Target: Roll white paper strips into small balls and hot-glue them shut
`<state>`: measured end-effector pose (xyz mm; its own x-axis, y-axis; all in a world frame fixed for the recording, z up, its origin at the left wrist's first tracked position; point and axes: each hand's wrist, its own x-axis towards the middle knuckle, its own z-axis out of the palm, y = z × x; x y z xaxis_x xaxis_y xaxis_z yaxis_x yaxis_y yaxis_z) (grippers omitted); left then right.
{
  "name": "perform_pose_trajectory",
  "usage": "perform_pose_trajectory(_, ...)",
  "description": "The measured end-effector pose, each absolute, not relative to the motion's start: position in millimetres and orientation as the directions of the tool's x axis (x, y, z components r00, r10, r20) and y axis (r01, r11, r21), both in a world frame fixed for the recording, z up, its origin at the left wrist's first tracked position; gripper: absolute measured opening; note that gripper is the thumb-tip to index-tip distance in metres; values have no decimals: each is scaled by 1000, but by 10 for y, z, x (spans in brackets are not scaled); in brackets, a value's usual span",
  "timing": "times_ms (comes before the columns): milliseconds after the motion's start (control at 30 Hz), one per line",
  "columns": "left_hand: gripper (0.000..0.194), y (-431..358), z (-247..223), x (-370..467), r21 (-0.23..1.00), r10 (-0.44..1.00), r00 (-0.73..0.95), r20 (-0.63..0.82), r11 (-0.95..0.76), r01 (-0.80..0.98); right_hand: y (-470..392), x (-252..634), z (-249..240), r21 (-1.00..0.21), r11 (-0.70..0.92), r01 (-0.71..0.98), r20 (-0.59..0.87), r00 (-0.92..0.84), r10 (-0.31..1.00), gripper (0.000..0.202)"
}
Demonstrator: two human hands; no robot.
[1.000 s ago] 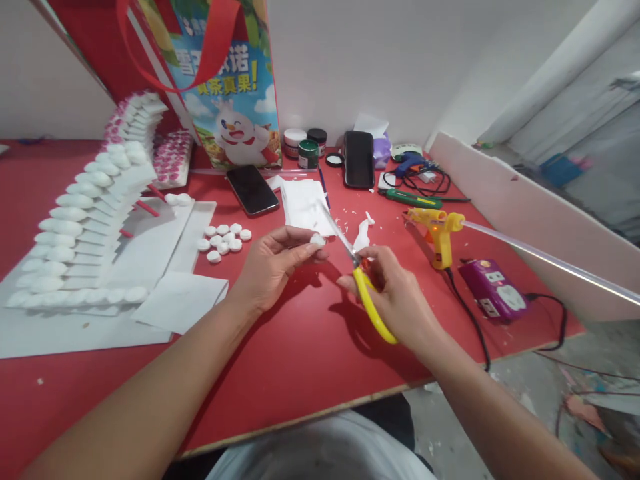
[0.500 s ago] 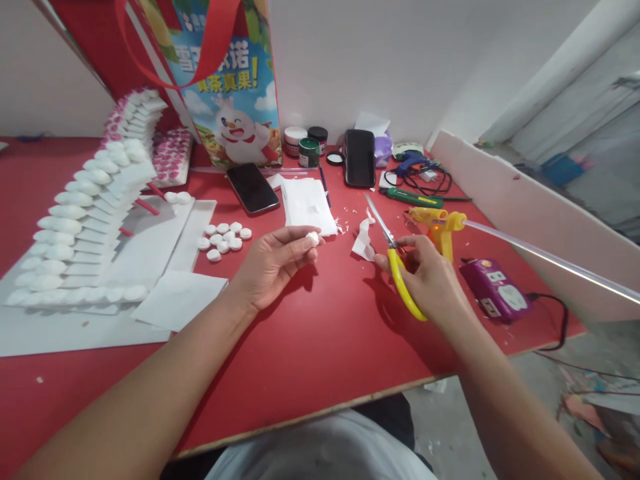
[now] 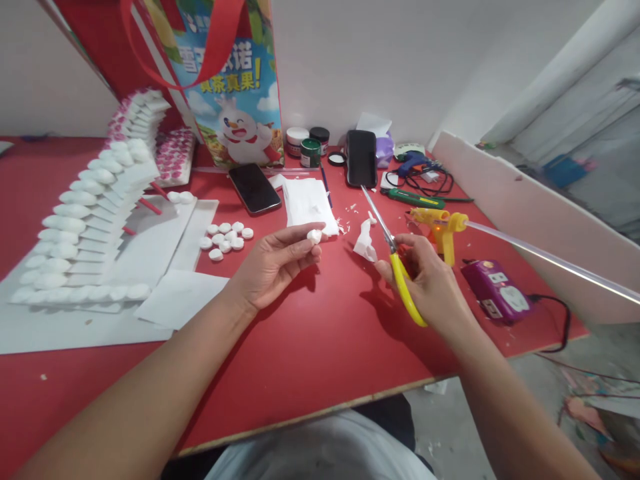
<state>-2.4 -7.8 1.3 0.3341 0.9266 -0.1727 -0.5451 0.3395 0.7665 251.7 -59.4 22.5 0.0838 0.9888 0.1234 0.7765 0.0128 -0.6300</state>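
Observation:
Between the thumb and fingers of my left hand (image 3: 280,263) is a small white wad (image 3: 314,237), perhaps of folded tissue. My right hand (image 3: 425,273) is closed around the yellow handles of a pair of scissors (image 3: 403,283), whose blades point up and away over the table. Several round white pads (image 3: 225,238) lie in a cluster left of my left hand. Behind that hand rests a stack of white tissue sheets (image 3: 307,203). A torn white scrap (image 3: 365,243) lies just left of the scissors.
At left stands a white structure (image 3: 100,220) edged with white pads. A phone (image 3: 255,189), paint jars (image 3: 311,153), a black case (image 3: 361,159) and a printed bag (image 3: 235,93) are at the back. A yellow glue gun (image 3: 440,230) and purple power socket (image 3: 495,293) lie right on the red table (image 3: 310,360).
The whole view has shifted very slightly. The white wad shows a little more in my left fingers. Both hands keep their grips, and nothing on the table has moved.

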Motion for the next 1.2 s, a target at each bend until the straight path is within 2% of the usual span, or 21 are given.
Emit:
perform_pose_trajectory(133,31,-71,36,-13,740,916,357,-182,366,-564,-599,2489,250,-570,58,819,161,42,986,52)
perform_pose_trajectory(267,25,-62,66,-22,706,910,367,-194,389,-592,-559,2525,224,-511,-48,858,137,136,981,59)
perform_pose_trajectory(400,31,-53,60,-54,674,903,388,-182,402,-620,-523,2562,225,-445,-150,883,66,200,978,61)
perform_pose_trajectory(633,34,-38,36,-80,664,898,415,-146,400,-632,-431,2511,283,-117,-223,968,-24,221,975,36)
perform_pose_trajectory(833,20,-44,41,-66,666,898,406,-169,408,-624,-293,2375,396,60,-162,985,-80,167,983,31)
perform_pose_trajectory(967,20,-60,48,-46,724,904,401,-147,375,-579,-276,2291,564,195,-141,971,-118,166,979,36)
perform_pose_trajectory(1000,21,-64,48,-39,744,908,396,-137,358,-565,-287,2272,602,182,-132,974,-93,150,984,36)
perform_pose_trajectory(1033,22,-67,47,-33,763,913,388,-126,339,-550,-302,2249,632,119,-101,988,-56,109,993,35)
perform_pose_trajectory(1067,24,-70,45,-28,782,918,380,-115,320,-536,-318,2222,649,0,-43,999,-10,43,999,34)
perform_pose_trajectory(1133,29,-75,37,-17,810,924,371,-92,286,-512,-341,2144,644,-360,127,924,89,-102,991,36)
perform_pose_trajectory(1200,33,-81,27,-9,823,923,378,-68,266,-502,-335,2039,598,-681,241,692,144,-196,970,44)
